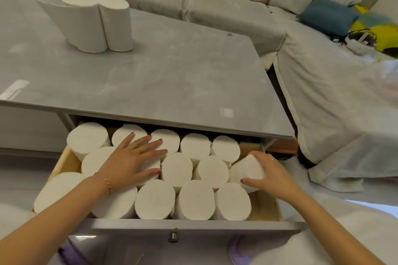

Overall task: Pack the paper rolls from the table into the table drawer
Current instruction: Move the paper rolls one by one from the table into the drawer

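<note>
The open table drawer (189,224) holds several white paper rolls (195,199) standing on end in rows. My left hand (131,160) lies flat, fingers spread, on top of rolls in the middle-left of the drawer. My right hand (269,175) grips a tilted paper roll (247,171) at the drawer's right end, where bare wood shows beside it. Two more paper rolls (97,26) stand upright side by side on the grey tabletop (172,75), far left.
A sofa with a pale cover (226,6) wraps behind and to the right of the table. On it lie a blue cushion (328,16), a yellow cushion (381,34) and a dark cable bundle (359,37). The drawer front carries a small metal handle (173,235).
</note>
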